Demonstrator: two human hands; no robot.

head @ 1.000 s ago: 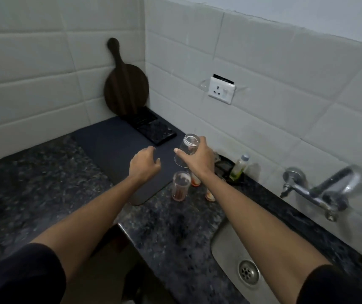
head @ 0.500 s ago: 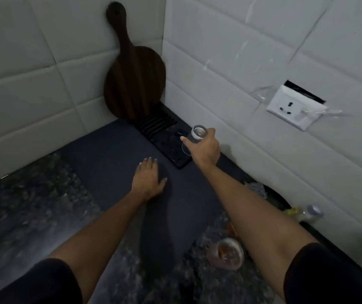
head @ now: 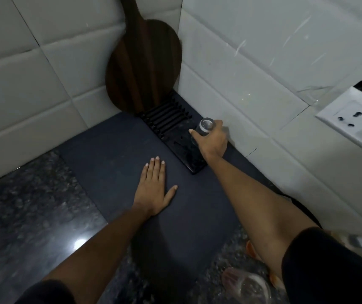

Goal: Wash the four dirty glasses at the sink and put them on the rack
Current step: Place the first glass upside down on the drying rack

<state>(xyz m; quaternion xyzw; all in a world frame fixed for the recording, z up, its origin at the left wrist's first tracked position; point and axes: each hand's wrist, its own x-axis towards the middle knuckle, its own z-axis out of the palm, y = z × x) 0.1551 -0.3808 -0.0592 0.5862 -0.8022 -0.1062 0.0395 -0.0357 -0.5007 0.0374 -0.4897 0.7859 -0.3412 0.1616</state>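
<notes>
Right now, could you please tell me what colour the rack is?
Black; the rack shows best in the head view.

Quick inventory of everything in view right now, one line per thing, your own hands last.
held glass: 1, clear, upside down over the rack.
rack: 1, black, along the right wall near the corner.
mat: 1, dark blue-grey, under the rack.
cutting board: 1, dark wood, leaning in the corner.
dirty glass: 1, clear with reddish residue, bottom edge.
socket: 1, white, right wall.
counter: 1, dark speckled stone.
left hand: flat on the mat.
right hand: gripping the held glass.
</notes>
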